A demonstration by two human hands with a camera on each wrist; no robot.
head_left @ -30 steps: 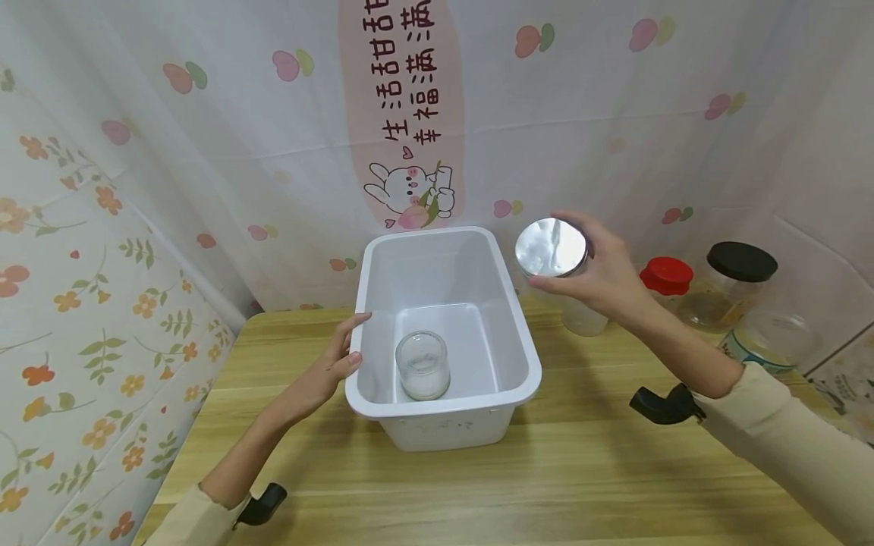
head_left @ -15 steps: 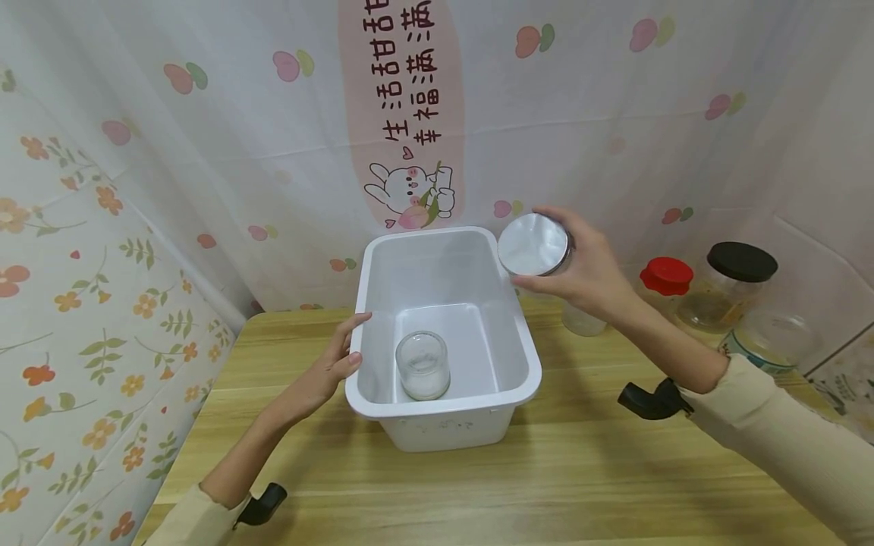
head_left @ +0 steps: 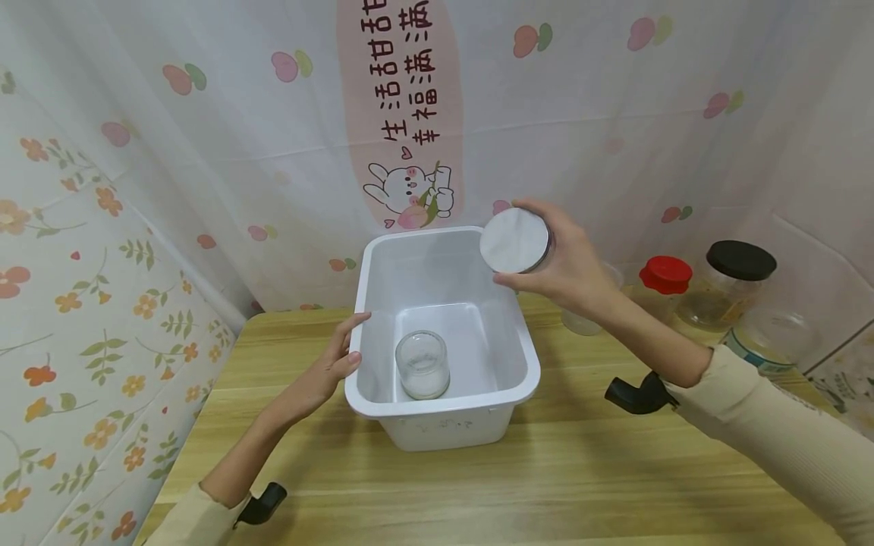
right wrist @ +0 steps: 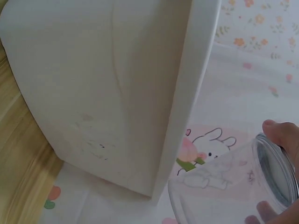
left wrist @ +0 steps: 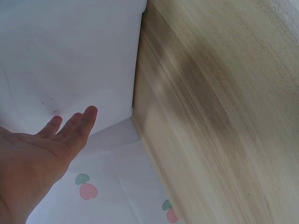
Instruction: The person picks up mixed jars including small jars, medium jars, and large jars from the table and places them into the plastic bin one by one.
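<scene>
My right hand point(head_left: 563, 262) grips a clear jar with a silver lid point(head_left: 515, 240) by its lid end, over the basin's back right rim. In the right wrist view the clear jar body point(right wrist: 210, 191) shows beside the basin's edge, thumb and fingers around the lid. A white plastic basin point(head_left: 444, 409) stands on the table. Inside it, toward the front left, is a small clear glass jar point(head_left: 422, 364). My left hand point(head_left: 324, 375) rests at the basin's left rim, thumb and forefinger tips on the edge. The left wrist view shows its other fingers point(left wrist: 74, 126) extended by the outer wall.
Right of the basin stand a clear container point(head_left: 580, 324), partly behind my right hand, a red-lidded jar point(head_left: 665, 274), a black-lidded jar point(head_left: 740, 262) and a clear tub with a blue-green label point(head_left: 771, 341). A patterned curtain point(head_left: 580, 136) hangs behind the wooden table point(head_left: 546, 485).
My right hand has moved left with the silver-lidded jar, from beside the basin to over its back right rim. The left hand and the glass jar have stayed put.
</scene>
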